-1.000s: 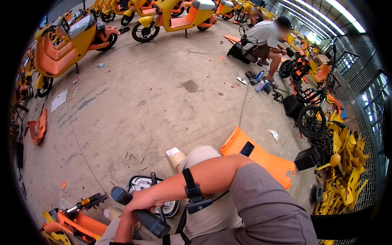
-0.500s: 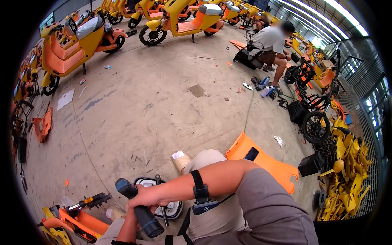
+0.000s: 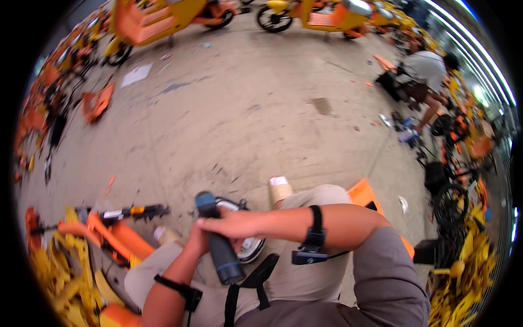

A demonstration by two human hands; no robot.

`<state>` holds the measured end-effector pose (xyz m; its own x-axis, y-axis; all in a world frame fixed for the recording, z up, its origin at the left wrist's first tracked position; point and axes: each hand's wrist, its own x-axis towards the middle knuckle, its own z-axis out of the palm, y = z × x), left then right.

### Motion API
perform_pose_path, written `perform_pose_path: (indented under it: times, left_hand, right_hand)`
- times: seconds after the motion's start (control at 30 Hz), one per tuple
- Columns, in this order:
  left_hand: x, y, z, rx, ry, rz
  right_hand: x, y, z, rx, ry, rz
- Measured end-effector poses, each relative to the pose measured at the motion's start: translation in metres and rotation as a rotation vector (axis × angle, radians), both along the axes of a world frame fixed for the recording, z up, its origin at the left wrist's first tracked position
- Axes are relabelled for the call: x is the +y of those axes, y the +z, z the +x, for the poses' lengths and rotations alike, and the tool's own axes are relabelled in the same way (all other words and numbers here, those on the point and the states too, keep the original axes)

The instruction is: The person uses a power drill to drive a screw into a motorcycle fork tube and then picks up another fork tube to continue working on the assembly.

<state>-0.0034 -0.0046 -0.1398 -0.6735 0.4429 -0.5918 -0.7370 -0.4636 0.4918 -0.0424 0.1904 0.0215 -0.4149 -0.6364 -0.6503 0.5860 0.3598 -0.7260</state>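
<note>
My right hand [image 3: 229,223] is closed on a dark grey, blue-banded handheld tool [image 3: 225,260], held tilted above my knees. My left hand [image 3: 199,235] is closed on the same tool, largely hidden behind my right hand. Just beyond them a round white-and-black part [image 3: 254,249] shows on the floor, partly covered by my hands. An orange panel [image 3: 360,188] lies beyond my right knee. At my left are an orange body piece [image 3: 128,240] and a black bar assembly [image 3: 131,212]. The picture is blurred by motion.
Yellow-orange scooters [image 3: 305,16] line the back. A person [image 3: 422,71] bends low at the back right beside a stripped black scooter frame [image 3: 451,204]. Yellow panels are piled at the right [image 3: 466,272] and left [image 3: 60,261]. An orange part [image 3: 98,101] lies on the concrete floor [image 3: 218,120].
My view has swung left and down, bringing the left pile and my left forearm further in. The tool, in both hands, is raised slightly in the picture. The other person bends further forward.
</note>
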Motion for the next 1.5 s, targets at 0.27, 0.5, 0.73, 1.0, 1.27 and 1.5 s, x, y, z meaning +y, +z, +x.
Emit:
perform_pose_path:
  times: [0.27,0.5,0.73,1.0,1.27,1.5]
  left_hand:
    - [0.000,0.048,0.005,0.699,-0.263,-0.671]
    - [-0.005,0.035,0.006,0.543,-0.278,-0.576]
    - [-0.003,0.044,-0.002,0.885,-0.366,-0.659]
    - [0.003,0.037,-0.005,1.124,-0.414,-0.620]
    - [0.003,0.033,0.000,1.274,-0.418,-0.624]
    - [0.000,0.032,-0.001,1.320,-0.421,-0.634]
  right_hand:
    - [0.017,0.008,-0.016,0.948,0.060,0.239]
    - [0.014,0.010,-0.006,1.792,0.072,0.075]
    - [-0.003,-0.007,0.007,1.928,0.185,0.109]
    - [-0.010,-0.015,0.016,1.995,0.344,0.161]
    - [-0.016,-0.024,0.024,2.113,0.270,0.157]
    - [-0.017,-0.025,0.019,1.933,0.312,0.149]
